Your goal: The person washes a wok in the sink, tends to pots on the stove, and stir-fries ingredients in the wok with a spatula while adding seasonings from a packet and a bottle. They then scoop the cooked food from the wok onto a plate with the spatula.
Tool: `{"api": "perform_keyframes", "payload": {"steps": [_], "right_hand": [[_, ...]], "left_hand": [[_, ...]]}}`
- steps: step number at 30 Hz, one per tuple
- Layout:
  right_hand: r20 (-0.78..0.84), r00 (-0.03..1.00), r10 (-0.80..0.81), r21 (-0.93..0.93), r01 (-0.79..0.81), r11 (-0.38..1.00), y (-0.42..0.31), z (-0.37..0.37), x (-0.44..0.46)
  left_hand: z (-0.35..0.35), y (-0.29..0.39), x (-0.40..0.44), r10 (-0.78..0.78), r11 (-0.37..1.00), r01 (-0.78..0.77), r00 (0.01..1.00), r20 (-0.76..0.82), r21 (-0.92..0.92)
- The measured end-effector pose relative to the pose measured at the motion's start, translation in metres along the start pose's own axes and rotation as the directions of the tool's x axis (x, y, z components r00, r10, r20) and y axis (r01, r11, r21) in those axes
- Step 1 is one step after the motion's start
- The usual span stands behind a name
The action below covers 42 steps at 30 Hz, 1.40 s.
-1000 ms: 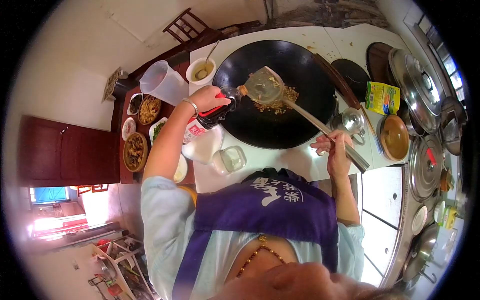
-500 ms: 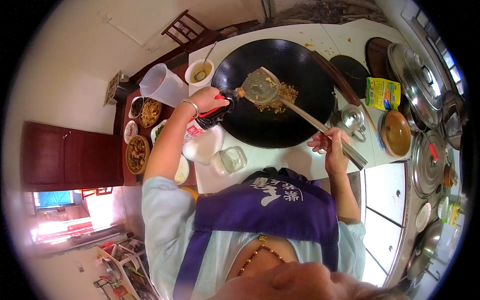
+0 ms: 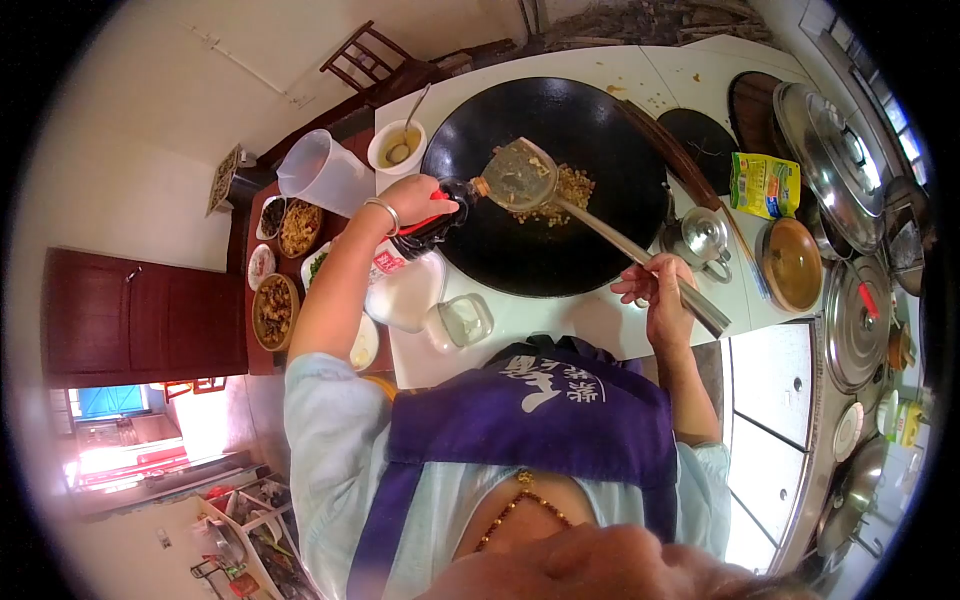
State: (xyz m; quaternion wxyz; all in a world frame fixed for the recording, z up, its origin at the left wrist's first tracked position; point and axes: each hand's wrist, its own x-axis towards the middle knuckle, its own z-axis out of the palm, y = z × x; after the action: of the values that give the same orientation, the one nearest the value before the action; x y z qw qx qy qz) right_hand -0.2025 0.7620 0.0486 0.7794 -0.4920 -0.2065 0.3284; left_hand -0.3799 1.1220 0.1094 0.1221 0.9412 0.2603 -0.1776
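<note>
My left hand (image 3: 420,198) grips a dark sauce bottle (image 3: 436,229) with a red handle, tipped so its neck points at the spatula. My right hand (image 3: 667,298) holds the long metal handle of a wok spatula (image 3: 521,176), some fingers curled loosely beside it. The spatula's broad head is over the middle of a large black wok (image 3: 480,252), at the bottle's mouth. Dark liquid or bits lie on that head; I cannot tell which. Small browned chopped pieces (image 3: 574,187) sit under and around it in the wok.
Left of the wok stand a white bowl (image 3: 380,146) with a spoon, a clear plastic jug (image 3: 325,172) and several food bowls. At the right are a brown bowl (image 3: 793,265), a yellow packet (image 3: 765,186), a lidded metal pot (image 3: 700,236) and a large lid (image 3: 830,165).
The spatula head and right hand have shifted very slightly. The bottle remains tipped at the spatula's edge, and both hands keep their holds.
</note>
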Motion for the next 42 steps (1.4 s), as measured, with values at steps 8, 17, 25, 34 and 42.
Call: {"api": "perform_keyframes", "payload": {"steps": [8, 17, 25, 34, 42], "right_hand": [[-0.015, 1.000, 0.021, -0.052, -0.022, 0.998, -0.001, 0.005, 0.001], [-0.023, 0.999, 0.045, -0.007, -0.045, 0.999, 0.003, 0.004, 0.004], [-0.022, 0.999, 0.048, -0.012, -0.049, 0.999, 0.004, 0.005, 0.005], [-0.054, 0.995, 0.081, -0.017, -0.082, 0.997, 0.001, 0.008, 0.012], [0.494, 0.809, -0.318, -0.700, 0.587, 0.408, 0.004, 0.015, 0.055]], "left_hand": [[-0.002, 0.003, 0.000, -0.013, 1.000, 0.013, 1.000, 0.020, 0.013], [0.005, -0.002, 0.005, 0.043, 0.995, -0.040, 0.999, -0.028, 0.090], [-0.001, 0.004, 0.004, 0.007, 0.999, -0.008, 1.000, 0.019, 0.049], [-0.005, -0.006, 0.005, 0.003, 0.983, -0.022, 0.994, -0.105, -0.181], [-0.031, -0.041, -0.033, -0.206, 0.646, -0.134, 0.917, -0.341, -0.751]]}}
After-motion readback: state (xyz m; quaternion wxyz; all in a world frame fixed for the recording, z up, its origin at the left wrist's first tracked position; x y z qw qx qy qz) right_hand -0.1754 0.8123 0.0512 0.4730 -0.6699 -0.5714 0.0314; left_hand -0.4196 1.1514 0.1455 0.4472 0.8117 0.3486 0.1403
